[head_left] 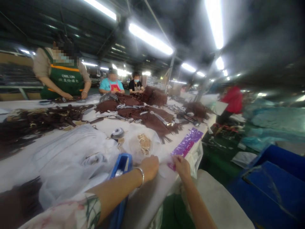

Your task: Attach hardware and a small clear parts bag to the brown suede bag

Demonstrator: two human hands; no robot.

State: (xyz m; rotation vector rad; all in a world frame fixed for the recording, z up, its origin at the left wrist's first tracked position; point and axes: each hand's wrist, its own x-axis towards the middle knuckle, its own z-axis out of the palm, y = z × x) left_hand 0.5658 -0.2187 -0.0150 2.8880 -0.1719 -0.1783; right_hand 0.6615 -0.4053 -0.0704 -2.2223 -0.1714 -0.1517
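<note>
The left arm comes from seven o'clock; its hand point(150, 167) is curled, knuckles up, at the near side of a clear bag point(156, 140) on the counter point(147, 198). The right arm comes from five o'clock, and its hand point(182, 165) bends inward, thumb and finger at the near end of a purple strip point(187, 144), which runs toward one o'clock. For both grips, blur hides whether they clamp anything; I cannot tell. The left forearm covers the middle of a blue holder point(126, 160).
</note>
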